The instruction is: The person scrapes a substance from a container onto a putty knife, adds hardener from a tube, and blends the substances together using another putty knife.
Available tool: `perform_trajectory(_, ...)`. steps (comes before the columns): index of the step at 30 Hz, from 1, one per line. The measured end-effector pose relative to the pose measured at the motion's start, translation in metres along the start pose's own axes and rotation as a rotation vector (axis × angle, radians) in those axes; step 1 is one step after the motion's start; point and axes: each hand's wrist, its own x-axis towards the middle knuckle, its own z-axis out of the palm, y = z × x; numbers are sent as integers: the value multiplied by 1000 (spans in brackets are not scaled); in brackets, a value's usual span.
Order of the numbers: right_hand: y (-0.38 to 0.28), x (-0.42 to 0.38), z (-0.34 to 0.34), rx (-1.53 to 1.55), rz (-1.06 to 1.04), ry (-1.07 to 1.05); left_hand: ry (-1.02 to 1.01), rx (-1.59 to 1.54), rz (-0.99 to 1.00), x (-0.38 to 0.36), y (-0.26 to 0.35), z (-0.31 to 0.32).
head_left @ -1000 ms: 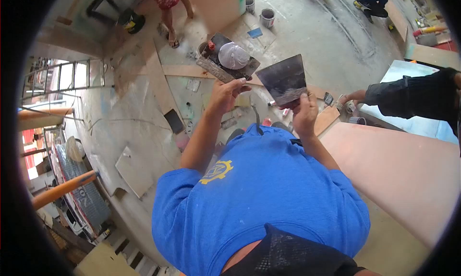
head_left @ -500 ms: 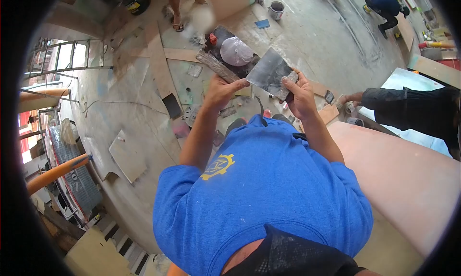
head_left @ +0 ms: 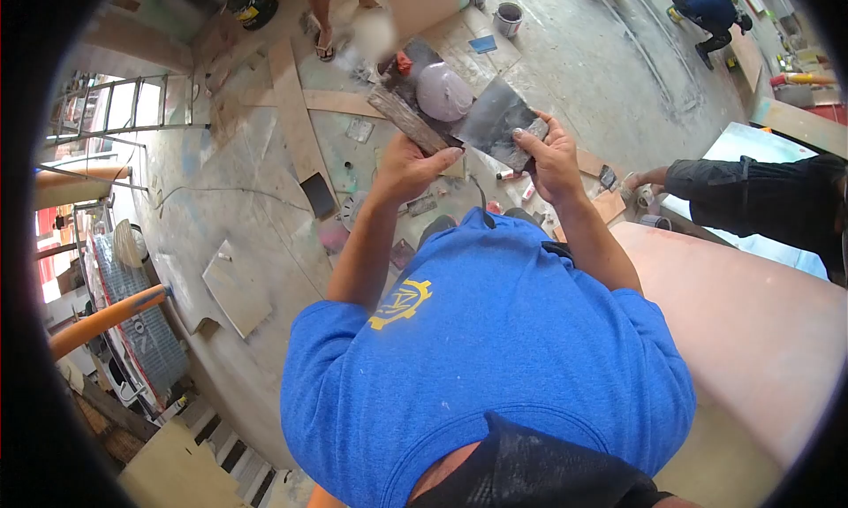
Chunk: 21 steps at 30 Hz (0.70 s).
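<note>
My left hand (head_left: 409, 167) is closed around the rough wooden edge (head_left: 406, 119) of a flat dark putty board (head_left: 424, 56). A smooth round lump of pinkish-grey putty (head_left: 443, 93) lies on the board, with a small red dab (head_left: 404, 63) beside it. In my right hand (head_left: 555, 162) is a wide metal putty scraper (head_left: 491, 112), gripped by its worn handle with the thumb on top. The scraper's blade points left and its edge overlaps the board's right side, close to the putty and my left thumb.
Below lie wooden strips (head_left: 287, 102), small tubes (head_left: 528, 191) and scraps on the floor. A large pinkish panel (head_left: 724, 314) stretches along my right. Another person's arm (head_left: 707, 190) reaches in there. Someone's sandaled foot (head_left: 325, 50), buckets (head_left: 508, 18) and a bending person (head_left: 707, 13) are farther off.
The scraper has shifted slightly up and turned in my right hand. The putty board has moved a little to the right, and its putty lump now looks darker.
</note>
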Motion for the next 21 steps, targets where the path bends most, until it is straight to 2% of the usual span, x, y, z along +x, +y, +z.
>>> perform_trajectory(4, 7, -3, 12, 87, 54, 33, -69, 137, 55, 1, -8, 5)
perform_trajectory(10, 16, -6, 17, 154, 138, 73, -6, 278, 26, -2, -9, 20)
perform_trajectory(21, 18, -8, 36, 327, 161, 68, 61, 273, 68, -13, -28, 30)
